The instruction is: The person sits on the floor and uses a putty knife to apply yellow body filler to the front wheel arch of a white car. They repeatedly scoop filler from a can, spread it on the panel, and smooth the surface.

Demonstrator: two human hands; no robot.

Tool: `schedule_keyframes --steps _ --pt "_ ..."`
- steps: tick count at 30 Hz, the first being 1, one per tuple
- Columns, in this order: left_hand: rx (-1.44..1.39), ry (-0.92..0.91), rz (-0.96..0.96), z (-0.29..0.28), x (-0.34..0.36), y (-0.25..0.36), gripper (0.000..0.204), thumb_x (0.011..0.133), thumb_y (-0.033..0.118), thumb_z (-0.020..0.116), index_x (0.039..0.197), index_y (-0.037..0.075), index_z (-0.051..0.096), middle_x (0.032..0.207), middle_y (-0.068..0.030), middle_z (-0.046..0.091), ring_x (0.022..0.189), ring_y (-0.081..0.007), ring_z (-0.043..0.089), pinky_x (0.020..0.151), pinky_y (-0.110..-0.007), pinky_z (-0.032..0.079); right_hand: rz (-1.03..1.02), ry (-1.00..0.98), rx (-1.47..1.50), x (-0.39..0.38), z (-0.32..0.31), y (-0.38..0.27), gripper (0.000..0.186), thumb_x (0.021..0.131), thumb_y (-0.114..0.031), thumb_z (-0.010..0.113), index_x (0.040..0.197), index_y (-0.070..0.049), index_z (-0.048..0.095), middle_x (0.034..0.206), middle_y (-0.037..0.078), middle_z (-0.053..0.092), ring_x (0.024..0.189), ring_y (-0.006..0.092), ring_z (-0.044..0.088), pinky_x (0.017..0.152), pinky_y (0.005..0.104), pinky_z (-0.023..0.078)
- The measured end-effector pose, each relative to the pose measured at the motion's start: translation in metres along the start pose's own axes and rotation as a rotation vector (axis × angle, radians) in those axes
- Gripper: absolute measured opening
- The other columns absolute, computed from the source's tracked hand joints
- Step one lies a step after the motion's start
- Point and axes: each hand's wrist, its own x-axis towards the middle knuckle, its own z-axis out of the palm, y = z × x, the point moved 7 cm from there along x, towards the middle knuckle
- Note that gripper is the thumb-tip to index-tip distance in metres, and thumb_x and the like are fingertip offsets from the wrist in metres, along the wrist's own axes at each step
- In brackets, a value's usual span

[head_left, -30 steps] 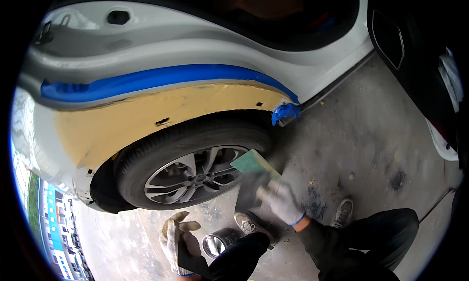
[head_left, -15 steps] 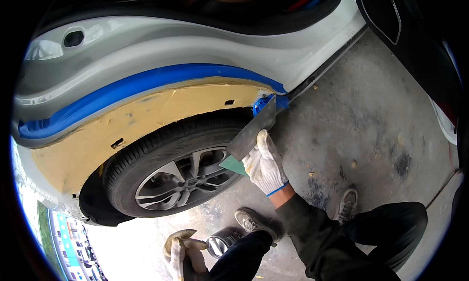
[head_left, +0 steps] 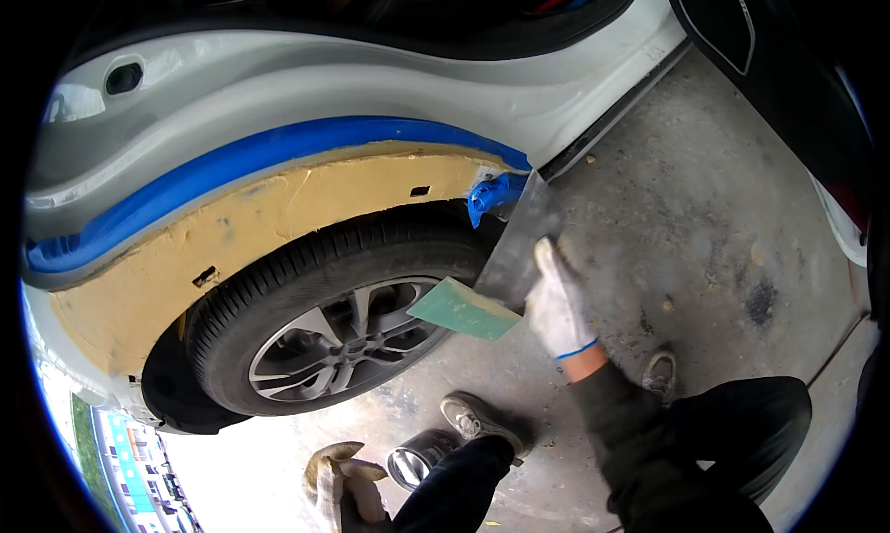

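The grey spreader point(head_left: 515, 246), judged light, stiff and slippery if smeared, best held at its lower edge, is clamped in the right hand's point(head_left: 558, 303) fingers with, apparently, a green spreader point(head_left: 465, 310), beside the wheel point(head_left: 320, 325) and beige-coated arch point(head_left: 287, 185); the left hand's point(head_left: 345, 482) grip, near the tin point(head_left: 434, 448), cannot be told.

Direct line from right hand point(head_left: 561, 310) to wheel point(head_left: 320, 331) is blocked by green spreader point(head_left: 468, 312) and plate point(head_left: 517, 246). Free floor point(head_left: 658, 209) is seen between right hand and door point(head_left: 779, 97). Front corner of fender point(head_left: 278, 195) is crowded by tape wad point(head_left: 491, 194) and plate. Left hand point(head_left: 345, 482) is obstructed rightward by can point(head_left: 419, 457) and left leg point(head_left: 459, 487); toward wheel, bare floor is seen.
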Motion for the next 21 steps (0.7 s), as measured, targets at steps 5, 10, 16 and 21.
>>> schedule_keyframes --steps 5,10,16,21 --pt "-0.128 -0.093 0.128 0.003 -0.001 -0.003 0.051 0.101 0.044 0.052 0.107 -0.006 0.051 0.056 -0.0105 0.057 0.031 -0.0091 0.033 0.031 -0.025 0.021 -0.446 -0.224 -0.571 0.002 0.031 -0.112 0.018 0.097 -0.018 0.064 0.083 -0.016 0.053 0.069 -0.010 0.041 0.053 -0.0015 0.038 0.043 0.0182 0.030" --pt "-0.135 -0.148 0.079 0.005 -0.003 -0.003 0.054 0.101 0.044 0.053 0.105 -0.009 0.052 0.054 -0.0114 0.056 0.031 -0.0107 0.035 0.032 -0.025 0.023 -0.023 -0.101 -0.314 -0.026 0.050 -0.045 0.026 0.095 -0.039 0.066 0.079 -0.024 0.052 0.059 -0.010 0.035 0.042 0.0007 0.034 0.033 0.0195 0.025" --pt "-0.023 -0.081 0.098 0.021 -0.007 0.009 0.059 0.098 0.049 0.054 0.104 -0.010 0.052 0.054 -0.0105 0.055 0.033 -0.0113 0.036 0.036 -0.023 0.024 0.121 -0.444 0.317 -0.034 0.103 0.034 0.033 0.094 -0.029 0.068 0.121 -0.013 0.055 0.112 0.000 0.060 0.108 0.0164 0.058 0.098 0.0352 0.048" --pt "-0.029 -0.197 0.073 0.014 -0.005 0.006 0.060 0.102 0.047 0.049 0.106 -0.012 0.049 0.047 -0.0090 0.049 0.033 -0.0140 0.037 0.034 -0.026 0.030 0.137 -0.449 0.418 -0.032 0.124 0.044 0.029 0.098 -0.023 0.064 0.119 -0.005 0.056 0.111 0.006 0.064 0.104 0.0203 0.063 0.097 0.0375 0.052"
